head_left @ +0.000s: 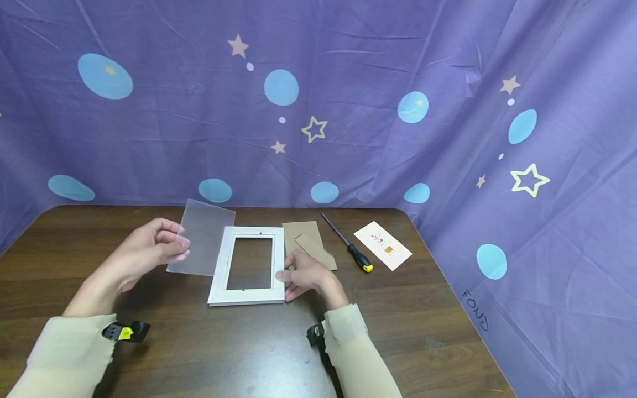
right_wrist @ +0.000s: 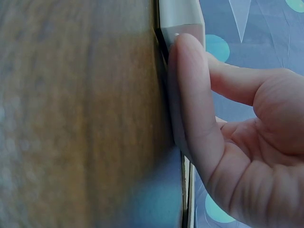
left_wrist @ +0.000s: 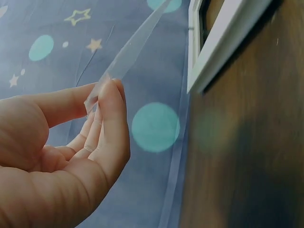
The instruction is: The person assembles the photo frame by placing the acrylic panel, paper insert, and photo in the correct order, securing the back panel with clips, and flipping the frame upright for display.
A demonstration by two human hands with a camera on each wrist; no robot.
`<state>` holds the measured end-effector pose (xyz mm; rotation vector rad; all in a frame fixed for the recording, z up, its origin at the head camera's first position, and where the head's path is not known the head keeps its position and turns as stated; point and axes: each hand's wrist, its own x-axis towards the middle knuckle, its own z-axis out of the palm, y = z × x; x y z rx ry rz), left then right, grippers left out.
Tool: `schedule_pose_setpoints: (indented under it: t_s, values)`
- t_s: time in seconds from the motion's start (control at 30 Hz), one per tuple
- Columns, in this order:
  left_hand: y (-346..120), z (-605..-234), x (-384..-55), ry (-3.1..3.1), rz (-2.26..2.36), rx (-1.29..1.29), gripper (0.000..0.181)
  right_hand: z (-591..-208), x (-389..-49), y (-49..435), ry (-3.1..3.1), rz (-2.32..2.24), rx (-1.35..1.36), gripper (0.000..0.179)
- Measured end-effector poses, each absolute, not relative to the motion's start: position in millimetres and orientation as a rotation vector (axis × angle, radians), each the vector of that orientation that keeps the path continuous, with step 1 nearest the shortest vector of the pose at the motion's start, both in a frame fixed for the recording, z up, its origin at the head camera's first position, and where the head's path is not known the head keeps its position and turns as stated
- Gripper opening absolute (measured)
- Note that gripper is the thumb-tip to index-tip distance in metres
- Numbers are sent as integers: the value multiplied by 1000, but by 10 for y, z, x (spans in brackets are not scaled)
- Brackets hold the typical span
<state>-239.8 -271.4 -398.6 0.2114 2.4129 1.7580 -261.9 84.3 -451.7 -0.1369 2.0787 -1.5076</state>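
Observation:
A clear, slightly cloudy plastic sheet (head_left: pixel 206 235) is held up at the left, its near edge pinched between the thumb and fingers of my left hand (head_left: pixel 141 251). In the left wrist view the sheet (left_wrist: pixel 130 54) is seen almost edge-on. Beside it is a white picture frame (head_left: pixel 249 297) with an open middle, the table showing through. My right hand (head_left: pixel 311 276) grips the frame's right border, thumb on top and fingers at the outer side. The right wrist view shows the fingers against the frame's edge (right_wrist: pixel 183 14). The sheet's right edge overlaps the frame's upper left side.
Behind my right hand lies a brown backing board (head_left: pixel 303 229) with a stand flap. Farther right are a screwdriver (head_left: pixel 355 254) with a black and yellow handle and a white printed card (head_left: pixel 373 235). A purple patterned curtain (head_left: pixel 348 155) borders the wooden table (head_left: pixel 398 331).

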Motion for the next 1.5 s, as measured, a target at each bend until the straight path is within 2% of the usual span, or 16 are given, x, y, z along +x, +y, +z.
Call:
schedule_pose_setpoints:
  t_s: [0.73, 1.5]
  values:
    - [-2055, -4290, -2459, 2229, 1841, 133, 50, -4522, -2624, 848, 2072, -1512, -139, 30]
    - [-1858, -4424, -2462, 2172, 1854, 56, 50, -4522, -2632, 838, 2071, -1499, -133, 31]
